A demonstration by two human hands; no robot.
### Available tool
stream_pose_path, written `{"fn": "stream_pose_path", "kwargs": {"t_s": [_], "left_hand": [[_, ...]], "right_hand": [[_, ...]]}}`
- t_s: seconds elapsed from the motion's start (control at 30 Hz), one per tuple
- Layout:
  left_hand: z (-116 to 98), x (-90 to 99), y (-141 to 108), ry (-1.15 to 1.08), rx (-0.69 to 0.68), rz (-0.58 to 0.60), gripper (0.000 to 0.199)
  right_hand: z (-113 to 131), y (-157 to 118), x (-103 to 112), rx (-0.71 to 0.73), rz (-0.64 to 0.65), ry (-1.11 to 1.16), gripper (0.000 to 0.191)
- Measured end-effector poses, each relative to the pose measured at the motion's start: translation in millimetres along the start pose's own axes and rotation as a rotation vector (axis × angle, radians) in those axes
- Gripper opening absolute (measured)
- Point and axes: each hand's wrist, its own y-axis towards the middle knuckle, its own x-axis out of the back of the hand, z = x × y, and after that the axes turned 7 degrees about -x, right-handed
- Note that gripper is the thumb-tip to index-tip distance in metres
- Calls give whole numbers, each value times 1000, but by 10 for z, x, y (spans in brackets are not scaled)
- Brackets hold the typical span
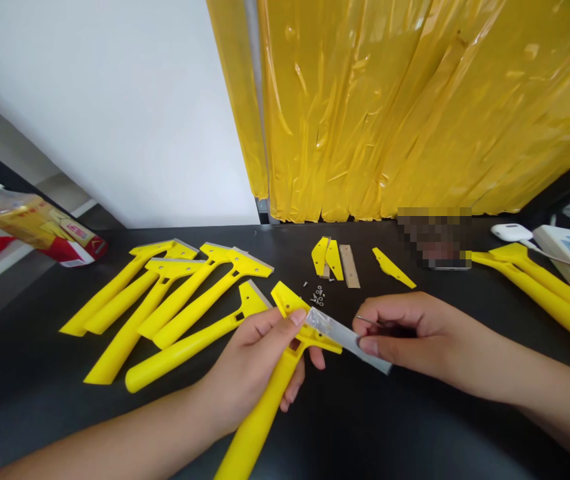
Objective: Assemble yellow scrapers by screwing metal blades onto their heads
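Note:
My left hand point(259, 347) is closed around the head of a yellow scraper point(265, 400), its handle pointing down toward me. Across that head lies a grey metal scraper blade point(352, 343) with clear film on its left end, slanting out to the lower right. My left thumb presses by the blade's left end. My right hand point(409, 333) is pinched at the blade's upper edge, thumb touching it. A thin metal rod point(369, 321) also shows between the right fingers; its kind is unclear. Small screws and nuts point(319, 295) lie just beyond the scraper head.
Several yellow scrapers point(165, 307) lie at left on the black table point(365, 427). Loose yellow clamp plates point(320, 257), a brown strip point(349, 267) and another yellow plate point(393, 268) lie behind. More yellow handles point(539, 287), a white case point(511, 232) and a power strip point(565, 247) are right.

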Motion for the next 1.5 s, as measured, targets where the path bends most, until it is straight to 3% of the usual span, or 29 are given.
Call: {"fn": "stream_pose_path", "kwargs": {"t_s": [0.13, 0.27, 0.37, 0.43, 0.6, 0.93, 1.1, 1.3, 1.5], "left_hand": [[-21, 32, 29, -97, 51, 42, 39], [-47, 98, 69, -208, 171, 230, 31], [-45, 104, 67, -179, 235, 326, 37], [-16, 91, 57, -153, 221, 301, 39], [93, 87, 41, -161, 44, 160, 23], [76, -6, -98, 196, -60, -46, 36], [83, -8, -138, 339, -98, -57, 35], [90, -29, -151, 463, -215, 27, 26], [95, -39, -131, 464, -222, -13, 28]], "right_hand": [[10, 32, -5, 11, -7, -5, 29], [7, 49, 5, 80, -5, -42, 25], [-7, 56, 11, 97, -22, -59, 24], [-22, 64, 17, 91, -45, -50, 25], [-64, 58, 34, 78, -99, -9, 25], [53, -54, -32, 4, -197, 8, 29], [88, -100, -70, -47, -179, 25, 26], [59, -91, -103, -73, -142, 71, 27], [10, -51, -29, -98, -176, 94, 26]]}}
